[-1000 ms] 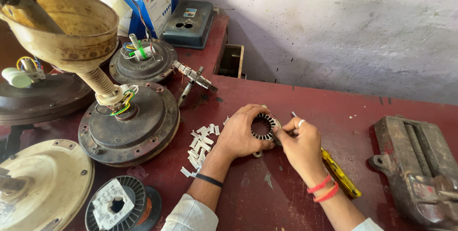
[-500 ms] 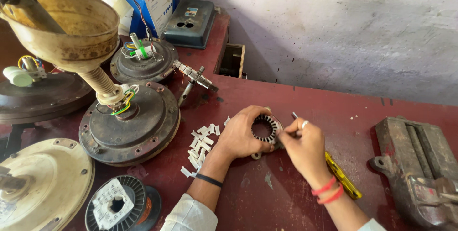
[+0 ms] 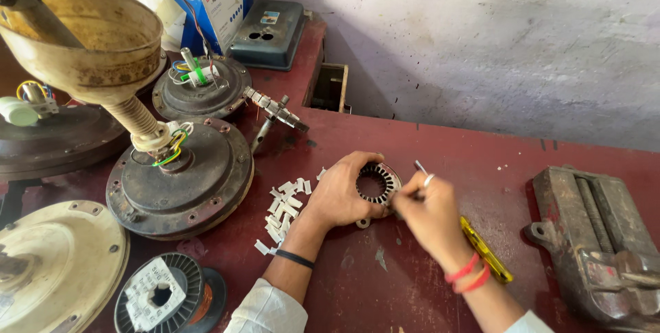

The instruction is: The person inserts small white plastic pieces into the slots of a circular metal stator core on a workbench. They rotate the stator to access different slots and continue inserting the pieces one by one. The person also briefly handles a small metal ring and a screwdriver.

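Your left hand [image 3: 340, 199] was clamped round the stator core [image 3: 377, 183], a small slotted metal ring w/ a round hole in the middle, pinning it flat on the red bench [image 3: 426, 292]. Fingers curled over its left rim, thumb side tucked under. Your right hand [image 3: 430, 216] was closed on a thin metal pick [image 3: 421, 168], tip end at the ring's right edge, shaft poking up past your fingers. A ring showed on one finger there; red bangles on that wrist, black band on the left wrist.

Just left of your left hand lay a scatter of white paper slips [image 3: 285, 206], some touching each other. A yellow-handled screwdriver [image 3: 487, 250] lay on the bench under your right forearm, partly hidden.

Further left: a dark ceiling-fan motor housing [image 3: 182, 181] w/ coloured wires at the hub, a cream canopy cup [image 3: 89, 37] on its rod above it. A 2nd housing [image 3: 199, 89] sat behind. Near the bottom edge, a wire spool [image 3: 161, 295] w/ copper showing. Far right, a rusty bench vice [image 3: 598, 237], well apart from both hands.
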